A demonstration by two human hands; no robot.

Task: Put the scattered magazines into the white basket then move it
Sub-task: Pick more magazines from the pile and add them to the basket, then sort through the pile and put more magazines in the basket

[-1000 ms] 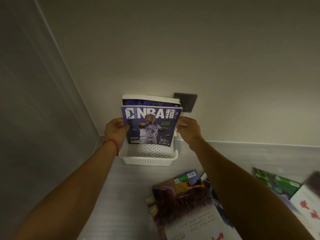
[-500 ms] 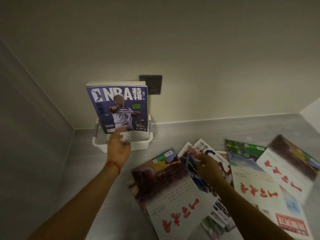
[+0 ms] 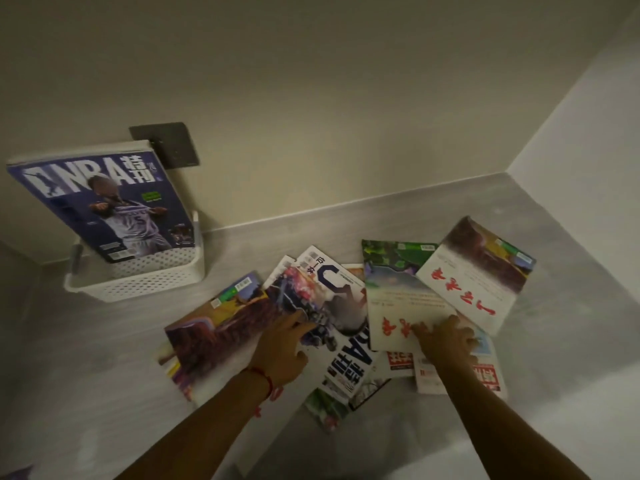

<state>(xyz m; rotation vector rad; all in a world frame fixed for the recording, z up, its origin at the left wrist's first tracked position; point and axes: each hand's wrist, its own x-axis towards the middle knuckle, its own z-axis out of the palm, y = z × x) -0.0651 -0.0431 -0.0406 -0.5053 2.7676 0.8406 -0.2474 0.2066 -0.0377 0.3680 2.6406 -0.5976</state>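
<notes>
The white perforated basket [image 3: 149, 284] stands at the back left against the wall. A blue NBA magazine [image 3: 104, 202] leans upright in it, with others behind. Several magazines lie scattered on the grey counter. My left hand [image 3: 282, 348] rests with fingers spread on the edge of a dark basketball magazine [image 3: 332, 306], beside a purple-brown covered one [image 3: 214, 337]. My right hand [image 3: 446, 341] presses flat on the lower edge of a white magazine with red characters [image 3: 401, 303]. Another white and red magazine [image 3: 478, 275] overlaps it on the right.
A dark wall socket plate [image 3: 169, 143] sits behind the basket. The grey counter [image 3: 554, 341] runs into a corner at the right, with a side wall [image 3: 588, 161] there. More magazines [image 3: 485, 372] lie under my right hand.
Both hands left the NBA magazine standing in the basket and came down onto the scattered pile. The view swung right, so the basket now sits at the left.
</notes>
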